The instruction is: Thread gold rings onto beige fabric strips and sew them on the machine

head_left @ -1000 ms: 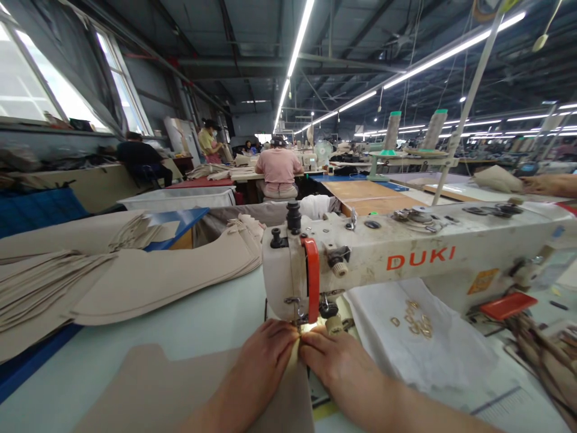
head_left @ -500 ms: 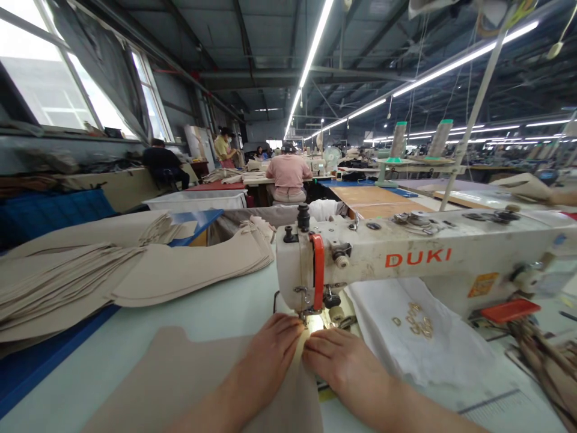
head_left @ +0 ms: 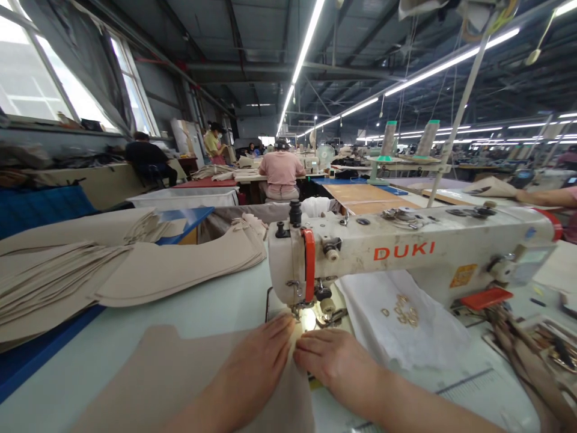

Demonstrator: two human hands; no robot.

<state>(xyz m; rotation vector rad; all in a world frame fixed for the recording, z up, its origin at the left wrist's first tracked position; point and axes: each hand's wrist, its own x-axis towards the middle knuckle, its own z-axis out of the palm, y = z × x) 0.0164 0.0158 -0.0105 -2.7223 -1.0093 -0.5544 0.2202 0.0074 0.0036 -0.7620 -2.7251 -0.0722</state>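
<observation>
A flat beige fabric piece lies on the pale table and runs up to the needle area of a white sewing machine marked DUKI. My left hand rests on that piece just left of the lit presser foot, its fingers together and closed against the material. Closed fingers of my right hand press on the piece's right edge, close beside the left fingertips. Both thumbs are mostly hidden. The needle tip cannot be made out.
Stacked beige pieces lie left of the machine. Gold-coloured rings sit on a white cloth under the machine arm. Two thread cones stand behind. A person in pink sits ahead; another person's arm reaches in at right.
The view has turned slightly right, so the scene sits further left in the picture. Both hands stay at the presser foot, with little visible movement of the fabric piece.
</observation>
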